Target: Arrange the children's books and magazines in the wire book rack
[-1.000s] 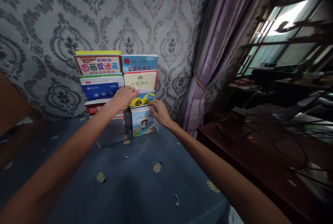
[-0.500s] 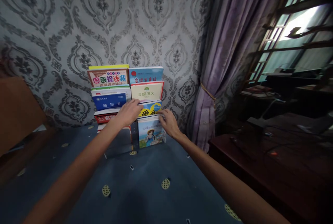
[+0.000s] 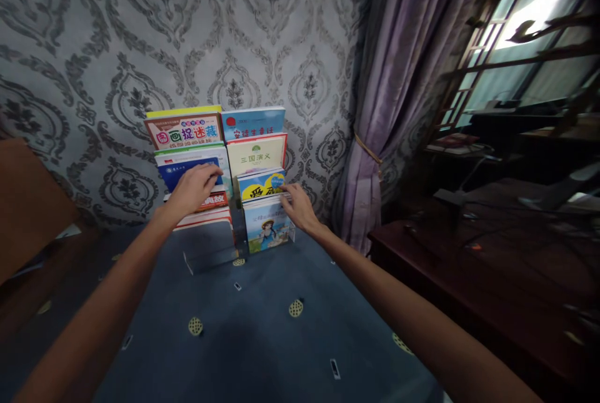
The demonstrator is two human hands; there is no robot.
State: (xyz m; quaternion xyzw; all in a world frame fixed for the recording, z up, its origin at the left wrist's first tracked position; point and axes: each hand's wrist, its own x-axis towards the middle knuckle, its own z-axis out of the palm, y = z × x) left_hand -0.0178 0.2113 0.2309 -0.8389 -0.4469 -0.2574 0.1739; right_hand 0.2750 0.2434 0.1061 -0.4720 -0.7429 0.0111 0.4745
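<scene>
My left hand is over the left column of books, its fingers stretched out in front of a dark blue booklet and partly covering it. Just below that hand shows a book with a red top strip. My right hand is at the right edge of a yellow and blue book, thumb and fingers apart at its corner. In front of that stands a pale blue book with a girl in a hat. The books stand in tiers in a clear rack.
Behind are a cream book with a red edge, a light blue book and a brown picture book. The rack stands on a dark blue patterned cloth by the papered wall. Cardboard is left; a purple curtain and dark red table are right.
My left hand has moved left, from beside the yellow and blue book to the dark blue booklet. My right hand stays at the right column's edge. The view has shifted slightly.
</scene>
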